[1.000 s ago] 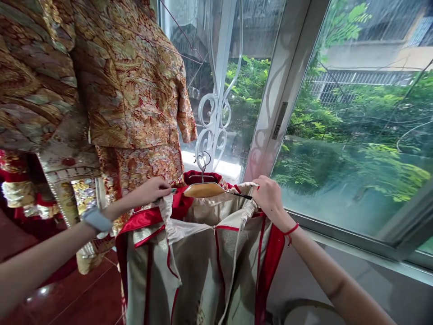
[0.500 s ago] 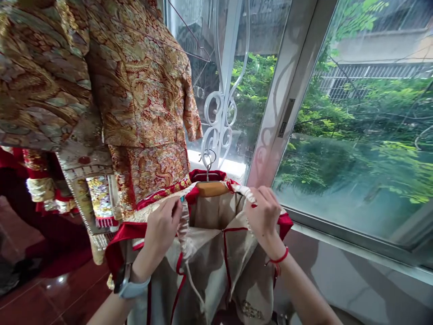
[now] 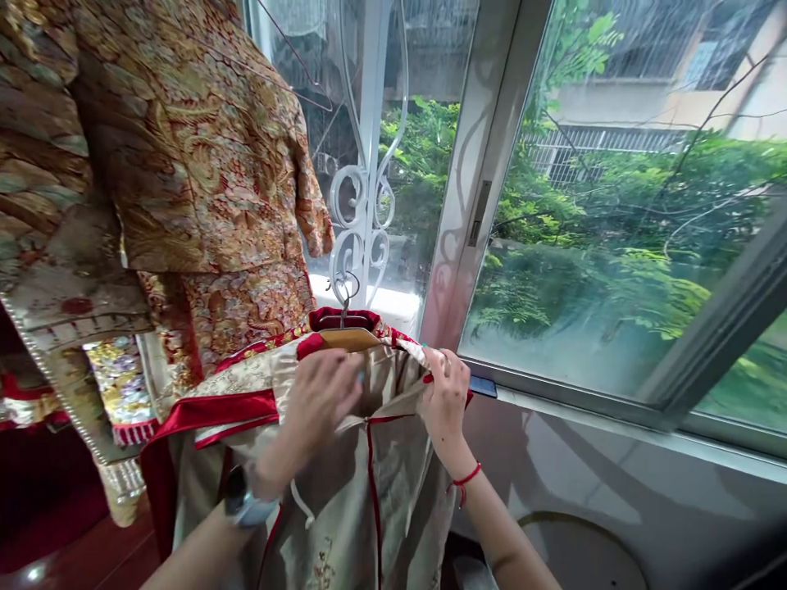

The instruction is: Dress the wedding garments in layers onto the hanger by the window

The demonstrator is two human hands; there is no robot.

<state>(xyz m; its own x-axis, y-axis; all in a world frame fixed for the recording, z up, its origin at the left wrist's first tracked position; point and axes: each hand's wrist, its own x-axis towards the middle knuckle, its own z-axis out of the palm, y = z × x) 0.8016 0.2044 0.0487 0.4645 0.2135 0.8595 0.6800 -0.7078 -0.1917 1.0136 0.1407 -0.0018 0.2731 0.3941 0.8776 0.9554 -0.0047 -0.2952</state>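
While a cream-lined robe (image 3: 362, 483) with red trim is being hung from a wooden hanger (image 3: 348, 338) hooked on a white window grille (image 3: 362, 221), its upper edge is being pinched by the right hand (image 3: 446, 406); the blurred left hand (image 3: 320, 418) is being kept against the lining, its grip unclear, with a gold brocade jacket (image 3: 202, 164) hanging just beside.
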